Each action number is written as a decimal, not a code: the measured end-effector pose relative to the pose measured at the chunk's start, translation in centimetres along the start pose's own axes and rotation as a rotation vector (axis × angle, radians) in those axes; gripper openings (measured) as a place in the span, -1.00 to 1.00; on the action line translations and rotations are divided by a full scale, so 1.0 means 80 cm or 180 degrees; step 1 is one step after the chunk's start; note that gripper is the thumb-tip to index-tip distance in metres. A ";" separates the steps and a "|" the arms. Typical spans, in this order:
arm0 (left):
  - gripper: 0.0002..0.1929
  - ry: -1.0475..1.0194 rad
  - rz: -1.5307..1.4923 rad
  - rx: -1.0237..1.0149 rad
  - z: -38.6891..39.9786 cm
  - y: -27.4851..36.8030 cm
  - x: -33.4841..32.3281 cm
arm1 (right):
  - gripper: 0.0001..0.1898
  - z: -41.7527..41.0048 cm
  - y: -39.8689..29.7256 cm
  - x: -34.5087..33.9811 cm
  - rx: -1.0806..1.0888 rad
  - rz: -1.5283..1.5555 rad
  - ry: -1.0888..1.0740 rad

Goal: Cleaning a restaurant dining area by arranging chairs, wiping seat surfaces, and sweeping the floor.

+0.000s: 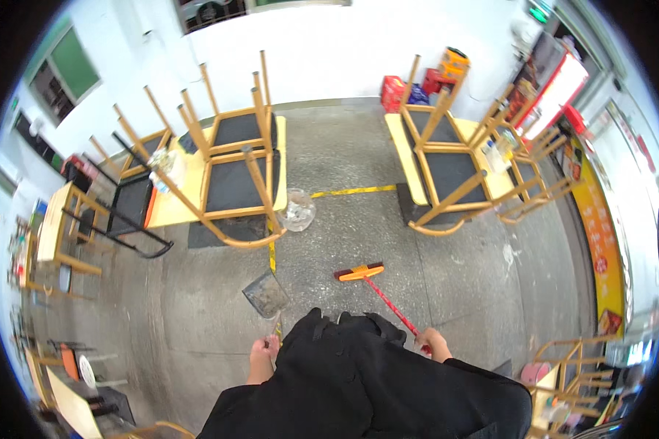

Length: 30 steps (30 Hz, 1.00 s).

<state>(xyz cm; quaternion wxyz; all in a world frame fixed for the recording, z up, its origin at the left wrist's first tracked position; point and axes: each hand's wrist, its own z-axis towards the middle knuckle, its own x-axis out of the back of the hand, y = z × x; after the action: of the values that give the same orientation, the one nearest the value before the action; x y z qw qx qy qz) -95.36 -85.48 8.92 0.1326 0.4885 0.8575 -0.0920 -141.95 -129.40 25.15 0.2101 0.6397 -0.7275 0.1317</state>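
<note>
In my right hand (433, 344) is the upper end of a red patterned broom handle (392, 307). The handle slants forward and left to an orange broom head (361, 272) with dark bristles, which is at the grey floor (329, 247). My left hand (266, 347) is closed around the end of a dustpan's handle (278, 327). The dustpan's grey, dirt-stained pan (266, 294) lies ahead of that hand, to the left of the broom head and apart from it. Part of my body and black clothing covers the floor just below.
Wooden chairs sit upside down on a table (167, 211) at the left and another table (412, 175) at the right. A clear plastic-lined bin (297, 210) stands beside the left table. Yellow tape (354, 191) marks the floor. A yellow-fronted counter (598, 247) runs along the right.
</note>
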 end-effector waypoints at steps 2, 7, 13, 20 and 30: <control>-0.73 0.0337 -0.0892 0.0069 -0.034 -0.024 0.015 | -0.64 0.016 0.006 -0.003 0.0131 -0.0032 -0.0166; -0.62 0.0515 -0.1387 -0.0160 -0.086 -0.027 0.048 | -0.58 0.022 -0.007 -0.004 0.0426 -0.0785 0.0550; -0.89 0.0646 -0.2416 -0.0358 -0.076 0.021 0.142 | -0.48 -0.054 -0.077 0.000 0.1126 -0.1591 0.1037; -0.79 0.0646 -0.2464 -0.0513 -0.067 0.063 0.270 | -0.52 -0.123 -0.274 -0.083 0.1636 -0.1761 0.0664; -0.66 0.0154 -0.2796 -0.0804 -0.135 0.088 0.383 | -0.71 -0.169 -0.609 -0.283 0.2320 -0.2376 -0.0138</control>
<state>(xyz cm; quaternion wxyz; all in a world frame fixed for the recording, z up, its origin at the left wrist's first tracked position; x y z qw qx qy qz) -105.75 -53.90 9.19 0.1195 0.0607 0.9907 -0.0227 -89.94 -110.54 22.49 -0.0088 0.8897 -0.3610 0.2793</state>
